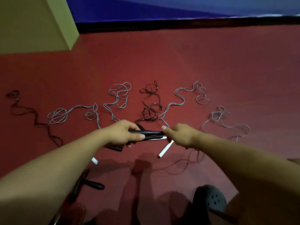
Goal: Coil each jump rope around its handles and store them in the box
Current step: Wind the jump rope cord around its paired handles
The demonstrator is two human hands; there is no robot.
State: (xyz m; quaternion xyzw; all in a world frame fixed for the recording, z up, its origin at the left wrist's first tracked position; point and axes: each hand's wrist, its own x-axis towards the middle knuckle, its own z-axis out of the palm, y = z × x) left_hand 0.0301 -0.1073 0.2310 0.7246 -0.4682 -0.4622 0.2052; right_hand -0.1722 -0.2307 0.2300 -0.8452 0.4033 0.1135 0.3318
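My left hand point(124, 133) grips a pair of black handles point(150, 132) held side by side above the red floor. At their right end my right hand point(178, 135) pinches them, thumb on top. From the handles a black rope point(151, 109) trails away in tangled loops on the floor. Several grey ropes point(118, 96) lie spread in a row on both sides of it. White handles point(165, 149) lie below my hands, and another white tip point(94, 160) shows by my left forearm. No box is in view.
Another black rope point(32, 114) snakes along the far left. Black handles point(95, 185) lie near my left arm. A yellow-green wall block point(37, 23) stands at the back left, a blue wall point(178, 7) behind. My dark shoe point(209, 198) is at the bottom.
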